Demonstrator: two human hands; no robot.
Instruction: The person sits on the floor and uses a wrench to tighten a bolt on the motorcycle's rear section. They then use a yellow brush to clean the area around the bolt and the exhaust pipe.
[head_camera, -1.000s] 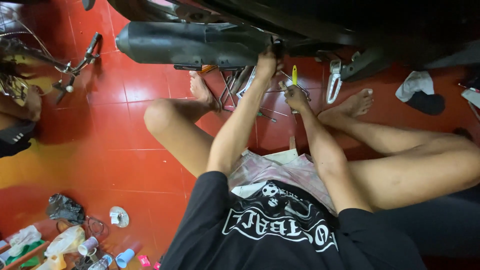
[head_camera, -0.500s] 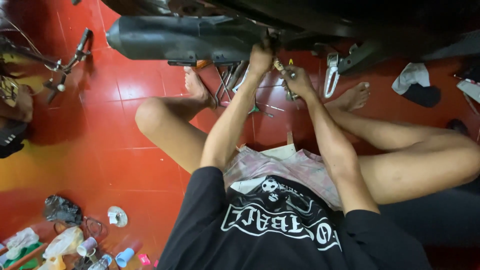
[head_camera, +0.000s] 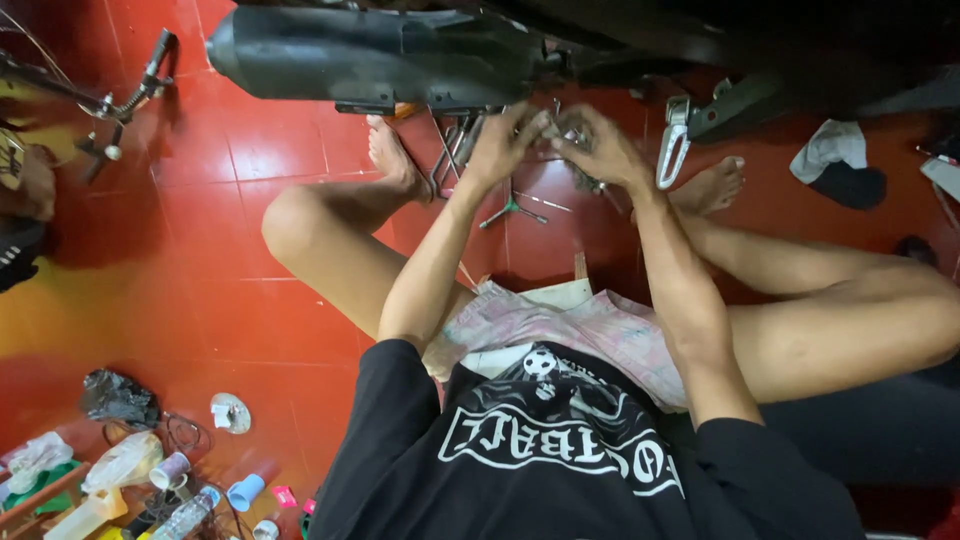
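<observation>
1. Red tiled floor (head_camera: 230, 300) lay beneath one long black metal exhaust muffler (head_camera: 370, 55).
2. Two hands met just below its right end: left hand (head_camera: 507, 140) and right hand (head_camera: 598, 148), fingers curled around small metal parts; exact grip unclear.
3. One silver footrest bracket (head_camera: 675, 140) hung beside them; one three-armed wrench (head_camera: 512, 208) lay below.

Exhaust muffler (head_camera: 370, 55): matt black metal. Floor tiles (head_camera: 200, 260) were glossy red (reflections visible). Footpeg bracket (head_camera: 675, 140) at 1 o'clock: bare silvery metal. Rag (head_camera: 828, 145): pale cloth.
</observation>
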